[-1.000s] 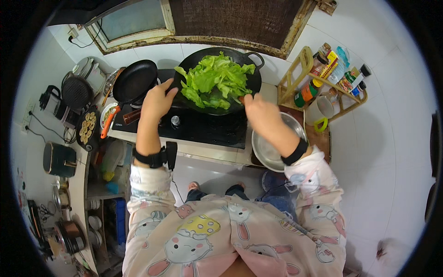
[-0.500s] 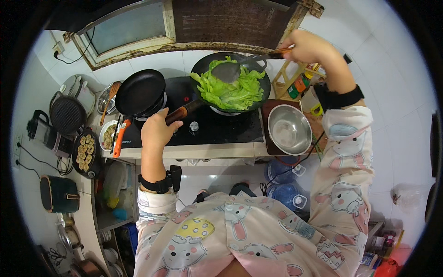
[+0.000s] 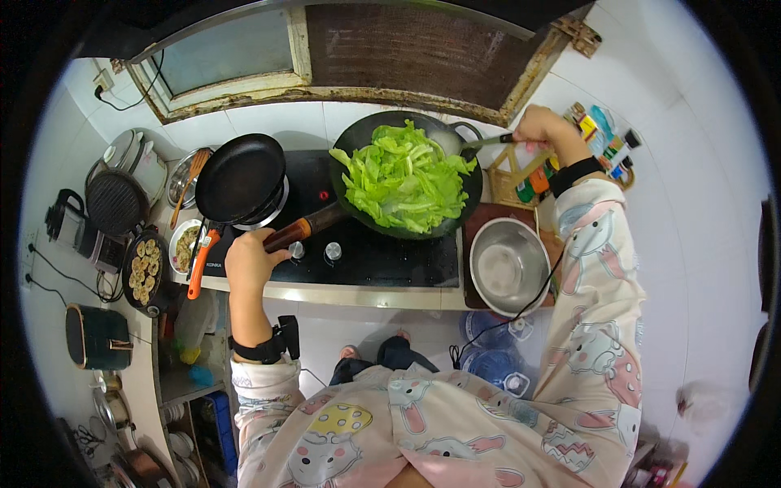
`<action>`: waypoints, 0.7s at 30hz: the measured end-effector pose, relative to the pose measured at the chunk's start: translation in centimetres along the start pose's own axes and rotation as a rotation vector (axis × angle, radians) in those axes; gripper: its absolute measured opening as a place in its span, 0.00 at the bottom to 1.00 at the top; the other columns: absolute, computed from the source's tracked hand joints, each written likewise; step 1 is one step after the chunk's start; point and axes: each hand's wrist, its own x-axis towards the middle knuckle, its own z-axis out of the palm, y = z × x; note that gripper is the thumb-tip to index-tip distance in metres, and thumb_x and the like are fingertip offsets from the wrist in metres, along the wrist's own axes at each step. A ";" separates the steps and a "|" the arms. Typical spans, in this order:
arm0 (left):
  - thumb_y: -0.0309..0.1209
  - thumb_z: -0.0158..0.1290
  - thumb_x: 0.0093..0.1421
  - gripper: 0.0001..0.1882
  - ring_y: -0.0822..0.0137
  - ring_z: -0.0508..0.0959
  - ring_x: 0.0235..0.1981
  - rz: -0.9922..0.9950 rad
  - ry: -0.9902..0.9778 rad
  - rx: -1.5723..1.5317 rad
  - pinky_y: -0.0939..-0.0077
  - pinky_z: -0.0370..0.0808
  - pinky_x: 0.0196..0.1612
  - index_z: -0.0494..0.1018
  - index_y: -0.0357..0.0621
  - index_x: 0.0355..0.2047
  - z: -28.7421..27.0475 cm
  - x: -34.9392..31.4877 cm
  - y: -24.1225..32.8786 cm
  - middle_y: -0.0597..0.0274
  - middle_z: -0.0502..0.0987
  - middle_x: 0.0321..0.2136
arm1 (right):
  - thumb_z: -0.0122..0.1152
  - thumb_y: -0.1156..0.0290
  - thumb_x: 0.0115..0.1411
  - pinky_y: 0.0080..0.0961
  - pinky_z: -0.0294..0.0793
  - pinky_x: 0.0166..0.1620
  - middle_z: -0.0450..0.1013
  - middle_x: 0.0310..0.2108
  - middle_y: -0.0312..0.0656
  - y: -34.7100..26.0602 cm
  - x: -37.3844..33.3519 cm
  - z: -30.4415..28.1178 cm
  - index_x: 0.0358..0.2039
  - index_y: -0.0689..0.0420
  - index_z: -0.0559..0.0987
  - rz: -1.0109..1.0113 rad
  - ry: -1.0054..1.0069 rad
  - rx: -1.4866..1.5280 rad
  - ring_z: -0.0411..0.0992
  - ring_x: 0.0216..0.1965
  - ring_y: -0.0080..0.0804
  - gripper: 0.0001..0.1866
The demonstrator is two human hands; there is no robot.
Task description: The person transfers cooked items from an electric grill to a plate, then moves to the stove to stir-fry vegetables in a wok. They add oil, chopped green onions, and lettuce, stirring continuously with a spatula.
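In a black wok on the right of the stove lies a heap of bright green lettuce. The wok's wood-ended handle points left toward me, and my left hand is closed around its end. My right hand grips a wok spatula by the handle, at the wok's far right rim. The spatula's blade reaches down into the wok's right side, partly hidden by the leaves. Close to my left hand sits a black frying pan with an orange handle.
A steel bowl stands right of the black stove. Bottles and a wooden rack are behind it. At left are a pan of browned slices, a plate of food and a wooden turner. Blue water jugs are below.
The wok has shifted nearer and its handle left, along with my left hand. My right hand has lowered; the spatula blade has gone from atop the lettuce to its right side.
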 end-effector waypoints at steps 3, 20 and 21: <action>0.34 0.69 0.34 0.24 0.54 0.78 0.31 -0.021 0.012 0.006 0.65 0.73 0.33 0.79 0.44 0.35 0.1 0.3 0.3 0.52 0.79 0.28 | 0.62 0.66 0.53 0.22 0.60 0.15 0.75 0.18 0.38 1.0 3.9 3.4 0.31 0.58 0.81 0.023 -0.187 0.391 0.61 0.11 0.21 0.09; 0.34 0.68 0.37 0.23 0.56 0.80 0.28 -0.012 0.004 0.037 0.68 0.75 0.34 0.79 0.42 0.36 -0.1 0.1 0.4 0.50 0.79 0.26 | 0.60 0.70 0.50 0.38 0.72 0.28 0.74 0.24 0.43 0.2 -13.2 5.3 0.41 0.51 0.78 -0.749 0.651 -0.135 0.74 0.26 0.44 0.16; 0.35 0.68 0.37 0.23 0.56 0.80 0.28 -0.013 -0.005 0.043 0.68 0.75 0.34 0.79 0.42 0.36 -0.1 0.1 0.4 0.50 0.79 0.26 | 0.59 0.70 0.50 0.36 0.72 0.27 0.72 0.23 0.42 -0.3 -14.8 5.5 0.41 0.51 0.77 -0.730 0.674 -0.192 0.73 0.25 0.42 0.15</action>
